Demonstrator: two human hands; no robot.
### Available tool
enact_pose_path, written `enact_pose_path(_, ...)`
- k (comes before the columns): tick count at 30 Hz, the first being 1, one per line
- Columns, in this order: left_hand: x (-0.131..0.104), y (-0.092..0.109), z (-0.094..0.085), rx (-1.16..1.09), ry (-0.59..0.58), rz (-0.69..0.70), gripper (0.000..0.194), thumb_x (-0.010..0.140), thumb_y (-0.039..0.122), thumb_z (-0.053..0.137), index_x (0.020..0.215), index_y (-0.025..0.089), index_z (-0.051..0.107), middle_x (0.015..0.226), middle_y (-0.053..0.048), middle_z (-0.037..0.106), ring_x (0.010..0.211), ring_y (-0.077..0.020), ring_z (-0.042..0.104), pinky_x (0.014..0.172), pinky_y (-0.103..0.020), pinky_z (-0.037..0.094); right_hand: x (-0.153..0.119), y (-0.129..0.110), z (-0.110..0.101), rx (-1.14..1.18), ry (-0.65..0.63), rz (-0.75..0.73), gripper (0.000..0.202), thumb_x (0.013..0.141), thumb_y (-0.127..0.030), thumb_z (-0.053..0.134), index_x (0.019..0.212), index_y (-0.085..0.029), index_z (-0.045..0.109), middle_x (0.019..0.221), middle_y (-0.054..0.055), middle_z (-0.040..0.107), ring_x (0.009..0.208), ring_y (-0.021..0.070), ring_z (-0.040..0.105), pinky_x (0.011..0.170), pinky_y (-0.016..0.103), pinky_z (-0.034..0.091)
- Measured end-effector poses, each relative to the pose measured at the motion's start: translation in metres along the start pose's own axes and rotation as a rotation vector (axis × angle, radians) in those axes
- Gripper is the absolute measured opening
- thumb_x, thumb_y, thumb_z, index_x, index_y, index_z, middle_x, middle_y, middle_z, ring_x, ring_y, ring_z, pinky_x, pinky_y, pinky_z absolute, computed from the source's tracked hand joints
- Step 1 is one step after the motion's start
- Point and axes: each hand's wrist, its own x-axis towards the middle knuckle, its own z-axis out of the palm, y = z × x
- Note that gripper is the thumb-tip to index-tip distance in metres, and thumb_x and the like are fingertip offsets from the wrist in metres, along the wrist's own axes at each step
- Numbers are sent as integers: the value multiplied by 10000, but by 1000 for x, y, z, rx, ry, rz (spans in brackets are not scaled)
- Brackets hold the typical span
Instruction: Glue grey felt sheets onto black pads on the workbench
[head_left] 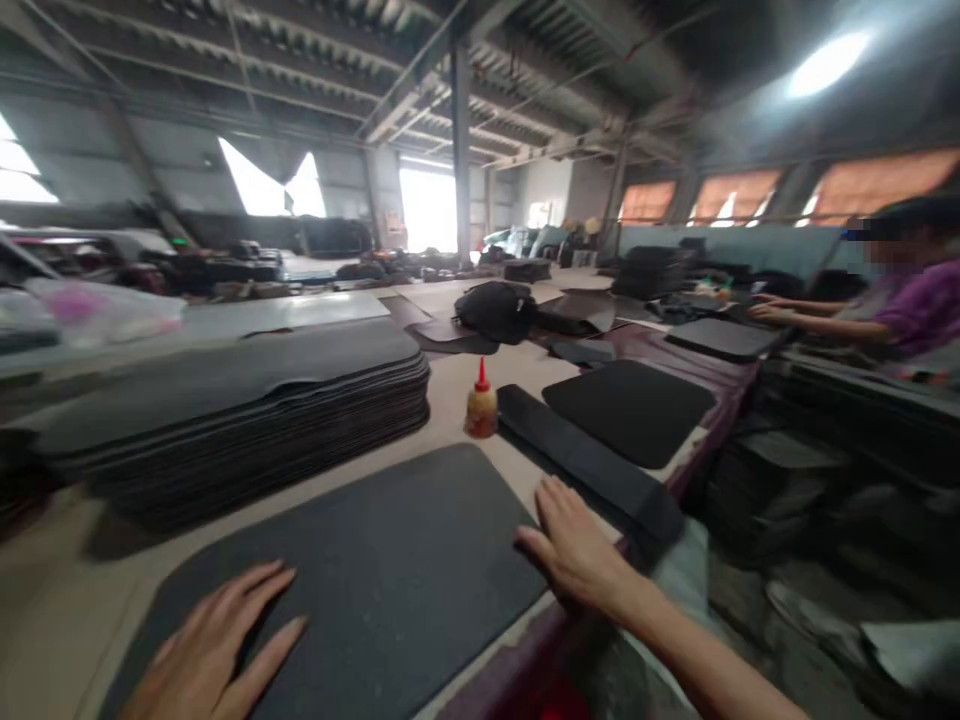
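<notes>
The left hand (214, 655) rests flat, fingers spread, on the dark sheet (360, 580) lying on the counter (67, 600). The right hand (574, 545), fingers extended, gripping nothing, presses its right edge. Uneven pressure could skew the sheet toward the glue bottle (481, 403).

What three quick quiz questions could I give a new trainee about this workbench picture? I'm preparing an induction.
1. True or false: the left hand lies flat on the dark sheet.
2. What colour is the cap of the small bottle?
3. Where is the right hand: A) on the tall stack, B) at the sheet's right edge, beside the long strip?

Key: 1 true; 2 red; 3 B.
</notes>
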Motion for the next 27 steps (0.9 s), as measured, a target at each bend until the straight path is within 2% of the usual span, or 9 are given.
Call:
enact_pose_path(2, -10, 0, -11, -14, -42, -31, 487, 925, 607, 462, 1271, 313, 639, 1387, -56, 602, 1287, -321, 559, 1062, -527, 496, -2, 11, 1, 20, 111, -10, 693, 1005, -521, 406, 1482, -20, 453, 1554, 273, 370, 1472, 342, 336, 1207, 552, 303)
enact_pose_path(5, -7, 10, -16, -45, -52, -41, 498, 928, 608, 463, 1264, 285, 637, 1387, -70, 596, 1286, -314, 553, 1085, -527, 472, -9, 2, -1, 65, 172, -99, 681, 1031, -515, 326, 1514, -45, 422, 1582, 233, 345, 1488, 313, 311, 1207, 541, 317)
enact_pose_path(10, -4, 22, -21, -71, -80, -47, 510, 952, 601, 450, 1294, 256, 605, 1410, -84, 566, 1315, -303, 514, 1114, -538, 430, -23, -33, 3, -21, -59, -347, 771, 996, -623, 421, 1546, -83, 396, 1622, 182, 278, 1511, 309, 249, 1233, 516, 275)
enact_pose_path(14, -6, 27, -27, -75, -93, -49, 517, 964, 599, 431, 1296, 242, 602, 1411, -93, 562, 1315, -304, 509, 1106, -526, 430, -21, -2, -3, -90, -89, -271, 760, 968, -645, 455, 1484, -88, 491, 1579, 209, 370, 1470, 334, 346, 1202, 519, 334)
enact_pose_path(17, -5, 29, -28, -63, -97, -47, 532, 967, 613, 426, 1308, 240, 593, 1413, -100, 556, 1309, -310, 509, 1092, -519, 433, -8, 32, -24, -52, -70, -192, 614, 972, -553, 457, 1354, -94, 597, 1451, 236, 530, 1365, 328, 496, 1139, 458, 424)
enact_pose_path(19, -4, 29, -28, -58, -97, -33, 548, 969, 622, 424, 1312, 228, 589, 1411, -112, 554, 1298, -315, 511, 1089, -523, 428, 2, 36, -41, -9, 6, -143, 603, 974, -526, 444, 1360, -81, 573, 1420, 235, 555, 1339, 328, 518, 1135, 456, 425)
enact_pose_path(21, -4, 28, -26, -54, -93, -24, 551, 973, 621, 419, 1308, 218, 590, 1408, -118, 553, 1292, -319, 510, 1090, -532, 422, 15, 19, -54, 49, 68, -150, 633, 983, -537, 432, 1409, -79, 523, 1445, 218, 538, 1359, 325, 496, 1161, 470, 392)
enact_pose_path(23, -4, 27, -26, -52, -89, -21, 545, 973, 620, 420, 1301, 220, 592, 1400, -116, 559, 1293, -320, 509, 1089, -538, 424, 28, -16, -59, 133, 38, -236, 627, 998, -547, 426, 1443, -110, 492, 1473, 189, 519, 1370, 304, 487, 1173, 461, 378)
enact_pose_path(27, -5, 27, -26, -71, -47, -19, 539, 972, 608, 445, 1323, 216, 567, 1394, -112, 561, 1294, -307, 510, 1101, -529, 430, 56, -105, -37, 265, -88, -469, 657, 1025, -531, 420, 1493, -71, 414, 1534, 224, 434, 1435, 295, 405, 1195, 459, 345)
